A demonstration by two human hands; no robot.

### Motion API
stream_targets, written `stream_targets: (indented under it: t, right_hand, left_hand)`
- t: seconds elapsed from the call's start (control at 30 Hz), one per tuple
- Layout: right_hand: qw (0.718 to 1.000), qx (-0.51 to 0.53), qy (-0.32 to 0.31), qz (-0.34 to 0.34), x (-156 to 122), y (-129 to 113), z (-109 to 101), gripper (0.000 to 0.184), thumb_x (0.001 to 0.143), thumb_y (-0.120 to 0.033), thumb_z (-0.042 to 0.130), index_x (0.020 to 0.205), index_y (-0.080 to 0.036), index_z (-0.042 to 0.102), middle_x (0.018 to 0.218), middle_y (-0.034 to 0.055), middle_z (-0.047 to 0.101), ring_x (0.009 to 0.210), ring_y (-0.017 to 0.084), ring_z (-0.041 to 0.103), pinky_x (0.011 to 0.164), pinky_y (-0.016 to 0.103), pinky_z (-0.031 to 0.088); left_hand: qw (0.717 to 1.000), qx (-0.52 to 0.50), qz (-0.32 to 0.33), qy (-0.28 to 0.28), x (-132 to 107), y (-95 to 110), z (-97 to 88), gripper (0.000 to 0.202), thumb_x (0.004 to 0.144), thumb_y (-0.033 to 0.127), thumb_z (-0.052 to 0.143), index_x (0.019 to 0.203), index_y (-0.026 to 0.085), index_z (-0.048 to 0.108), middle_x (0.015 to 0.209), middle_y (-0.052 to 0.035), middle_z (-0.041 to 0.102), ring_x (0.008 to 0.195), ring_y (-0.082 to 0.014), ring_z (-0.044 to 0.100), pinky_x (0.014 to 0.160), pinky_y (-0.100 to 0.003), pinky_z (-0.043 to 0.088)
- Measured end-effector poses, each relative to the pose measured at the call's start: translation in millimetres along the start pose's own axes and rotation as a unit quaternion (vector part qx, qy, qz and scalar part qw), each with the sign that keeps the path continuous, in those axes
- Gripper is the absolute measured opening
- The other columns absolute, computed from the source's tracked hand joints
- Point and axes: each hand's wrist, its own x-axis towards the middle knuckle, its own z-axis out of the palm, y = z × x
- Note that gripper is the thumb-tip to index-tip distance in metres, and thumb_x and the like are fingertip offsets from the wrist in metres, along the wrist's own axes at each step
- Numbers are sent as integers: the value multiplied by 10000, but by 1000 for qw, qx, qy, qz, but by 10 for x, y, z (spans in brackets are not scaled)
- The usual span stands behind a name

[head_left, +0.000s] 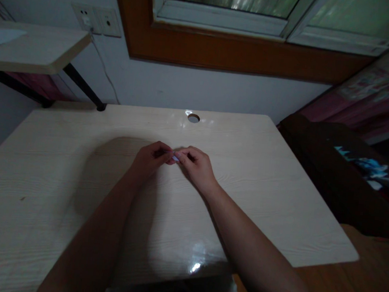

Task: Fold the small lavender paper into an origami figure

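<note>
At the middle of the pale wooden desk [59, 175], the left hand [150, 158] and right hand [196, 164] meet fingertip to fingertip. Both are curled closed, pinching a small pale piece [175, 159] between them, just above the desktop. What the piece is cannot be told in the dim light. A round cable hole [193, 117] lies beyond the hands. A raised shelf [36, 46] stands far left, below a wall socket [96, 19].

Glossy pale wood-grain desk [77, 163]
</note>
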Motion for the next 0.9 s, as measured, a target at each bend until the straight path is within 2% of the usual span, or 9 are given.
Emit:
stream_targets:
  t: [0.23,0.43,0.67,0.9]
  right_hand:
    - [998,41,6,35,-2,55,36,251,887,-442,655,928,-215,753,861,53,740,781,185,671,734,303,520]
    - [993,84,-5,81,3,77,38,319,901,-487,617,900,-192,738,763,49,729,698,170,665,666,284,521]
    - [999,-4,-43,1,8,12,-5,272,944,-423,582,892,-204,735,797,38,707,737,160,641,701,273,486]
    - [996,-62,-22,-65,12,-34,-28,224,965,-380,569,912,-229,725,835,34,677,807,169,633,759,283,471]
  left_hand:
    - [998,38,-20,43,2,30,-9,281,785,428,742,831,166,653,712,-36,750,650,-178,729,681,-297,604]
    - [999,3,-30,34,1,57,-6,313,762,445,754,810,162,630,683,-26,730,636,-180,723,684,-315,613]
    - [1000,27,-15,6,26,19,-6,350,745,452,776,932,163,712,839,-43,753,679,-161,718,673,-276,607]
    - [998,59,-18,2,31,36,-22,354,763,460,760,992,193,724,873,-38,759,680,-159,725,659,-259,591]
